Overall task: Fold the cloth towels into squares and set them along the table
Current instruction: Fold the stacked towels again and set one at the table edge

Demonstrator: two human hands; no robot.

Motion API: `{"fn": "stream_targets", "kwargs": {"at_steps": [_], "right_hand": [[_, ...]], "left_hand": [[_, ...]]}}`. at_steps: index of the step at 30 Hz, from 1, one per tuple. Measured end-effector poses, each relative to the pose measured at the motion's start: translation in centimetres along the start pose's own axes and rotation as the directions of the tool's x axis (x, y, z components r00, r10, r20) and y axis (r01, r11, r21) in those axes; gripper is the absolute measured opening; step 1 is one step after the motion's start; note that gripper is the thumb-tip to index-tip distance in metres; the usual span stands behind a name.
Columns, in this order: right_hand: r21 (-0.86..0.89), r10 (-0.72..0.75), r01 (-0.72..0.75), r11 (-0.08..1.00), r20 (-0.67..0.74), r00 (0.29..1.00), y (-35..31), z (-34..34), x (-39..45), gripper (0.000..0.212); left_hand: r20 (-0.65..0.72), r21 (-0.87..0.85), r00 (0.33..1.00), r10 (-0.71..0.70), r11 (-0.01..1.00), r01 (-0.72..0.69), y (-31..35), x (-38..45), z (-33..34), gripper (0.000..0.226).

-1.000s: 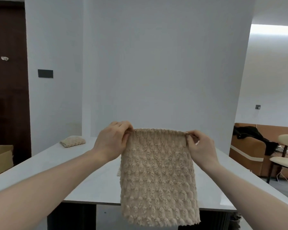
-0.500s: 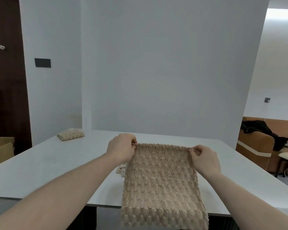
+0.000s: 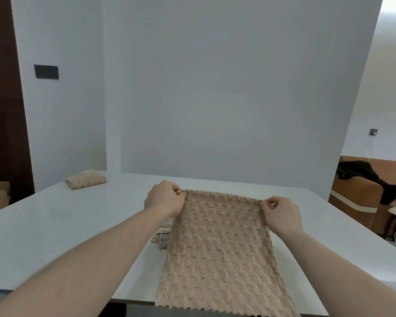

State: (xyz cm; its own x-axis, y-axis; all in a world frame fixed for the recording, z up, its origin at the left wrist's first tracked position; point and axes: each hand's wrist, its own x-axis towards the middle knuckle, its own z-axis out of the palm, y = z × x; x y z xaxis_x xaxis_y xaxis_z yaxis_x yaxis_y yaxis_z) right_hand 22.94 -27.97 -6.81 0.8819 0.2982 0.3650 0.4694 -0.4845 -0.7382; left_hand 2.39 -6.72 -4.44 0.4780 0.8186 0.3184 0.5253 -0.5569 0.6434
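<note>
Pinching a beige knitted towel (image 3: 217, 248) by its far corners, our left hand (image 3: 164, 201) and right hand (image 3: 280, 215) spread it over the white table (image 3: 55, 236) at lower centre.

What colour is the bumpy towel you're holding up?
Beige, with rows of raised bumps all over the towel. The head view shows it best.

I see a beige, bumpy-knit cloth towel (image 3: 220, 252) spread open lengthwise, far corners pinched up just above the white table (image 3: 55, 236), near end hanging past the table's near edge. A 2nd beige towel, folded into a square (image 3: 86, 179), lies flat at the far left corner. More beige cloth (image 3: 161, 234) peeks out beside the open towel's left edge, mostly hidden.
</note>
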Motion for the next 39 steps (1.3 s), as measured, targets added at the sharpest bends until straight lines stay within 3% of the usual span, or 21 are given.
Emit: {"fn": "stream_targets", "kwargs": {"at_steps": [5,15,32,39], "right_hand": [[0.019,-0.026,0.026,0.999,-0.002,1.000,0.1,1.3,0.9,0.014],[0.059,-0.142,0.139,0.989,0.045,0.989,0.8,-0.4,-0.5,0.016],[0.010,-0.283,0.285,0.958,0.158,0.946,1.9,-5.8,-7.7,0.020],[-0.096,-0.298,0.327,0.940,0.233,0.925,3.7,-6.1,-11.0,0.019]], "left_hand": [[0.091,-0.217,0.991,-0.094,0.970,0.112,-0.3,0.8,1.3,0.023],[0.244,-0.522,0.964,-0.107,0.823,0.224,-0.4,-0.5,0.5,0.014],[0.269,-0.310,0.961,0.055,0.950,0.032,-2.5,-9.3,-3.6,0.012],[0.296,-0.063,0.942,0.161,0.987,-0.149,-4.5,-12.4,-2.9,0.022]]}}
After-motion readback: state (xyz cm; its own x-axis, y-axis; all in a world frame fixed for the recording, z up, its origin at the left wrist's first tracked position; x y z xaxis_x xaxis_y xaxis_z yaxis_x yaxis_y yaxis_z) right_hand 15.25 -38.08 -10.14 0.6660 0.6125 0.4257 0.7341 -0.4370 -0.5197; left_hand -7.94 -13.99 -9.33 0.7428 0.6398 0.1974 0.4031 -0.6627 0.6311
